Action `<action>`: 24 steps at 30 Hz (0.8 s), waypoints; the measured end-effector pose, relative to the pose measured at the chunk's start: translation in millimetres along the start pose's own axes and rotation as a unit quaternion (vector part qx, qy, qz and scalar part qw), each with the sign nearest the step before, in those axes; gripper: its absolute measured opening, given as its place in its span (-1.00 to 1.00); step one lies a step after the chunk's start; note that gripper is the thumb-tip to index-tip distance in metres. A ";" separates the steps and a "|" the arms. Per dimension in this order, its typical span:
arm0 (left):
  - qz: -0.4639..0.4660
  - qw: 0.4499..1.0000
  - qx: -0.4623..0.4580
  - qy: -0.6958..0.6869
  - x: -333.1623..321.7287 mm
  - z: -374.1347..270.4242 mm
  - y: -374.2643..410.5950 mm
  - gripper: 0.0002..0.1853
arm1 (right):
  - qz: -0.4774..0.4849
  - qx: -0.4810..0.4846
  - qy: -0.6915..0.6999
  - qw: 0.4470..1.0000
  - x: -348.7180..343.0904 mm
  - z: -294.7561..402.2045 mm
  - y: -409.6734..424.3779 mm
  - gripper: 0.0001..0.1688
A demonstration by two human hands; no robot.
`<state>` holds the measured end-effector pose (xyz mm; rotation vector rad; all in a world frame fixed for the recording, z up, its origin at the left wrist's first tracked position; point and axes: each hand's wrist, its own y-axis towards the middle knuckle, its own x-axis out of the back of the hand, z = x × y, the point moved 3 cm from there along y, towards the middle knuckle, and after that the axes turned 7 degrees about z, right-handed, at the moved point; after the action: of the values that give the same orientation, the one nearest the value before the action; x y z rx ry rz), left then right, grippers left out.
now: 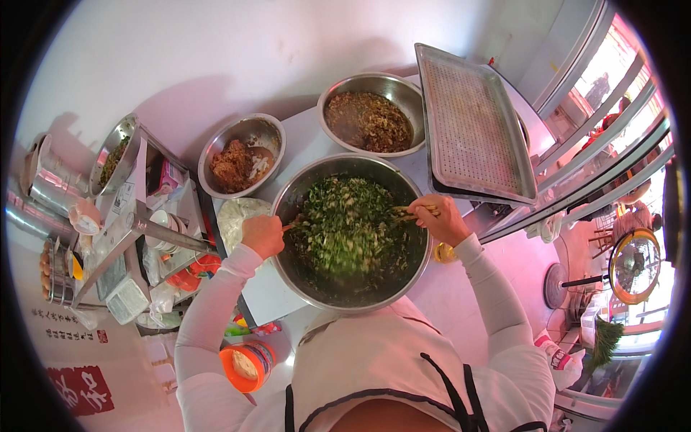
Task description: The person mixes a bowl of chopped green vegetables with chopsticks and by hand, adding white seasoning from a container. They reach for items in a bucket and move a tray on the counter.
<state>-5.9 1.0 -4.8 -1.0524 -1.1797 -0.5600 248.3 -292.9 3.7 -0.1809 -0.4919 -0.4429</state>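
Observation:
A large steel bowl point(351, 302) stands before me on the white table, holding a mass of chopped green leaves mixed with paler bits point(348, 224). My left hand point(263, 236) is closed at the bowl's left rim around a thin wooden stick point(290, 226) that reaches into the greens. On the right side, my right hand point(438, 216) grips several wooden chopsticks point(402, 214) over the rim, their ends in or against the greens. The tips are hidden by the greens, part of which looks blurred.
Two steel bowls of brown filling point(232, 164) point(372, 121) stand behind the large bowl. Perforated metal trays point(475, 119) lie at the right, beside the window. A metal shelf point(175, 236) with dishes and bags is at the left. An orange tub point(240, 372) sits low at the left.

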 end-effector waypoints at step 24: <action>-0.269 0.847 -0.423 0.176 80.8 -58.2 37.0 -0.80 | 0.089 0.170 -0.017 0.981 -19.6 41.9 -44.1 -0.81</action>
<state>78.2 -21.5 56.0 -1.2520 -0.8775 -1.7600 195.5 -313.6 33.1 0.0972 -0.5726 -0.1757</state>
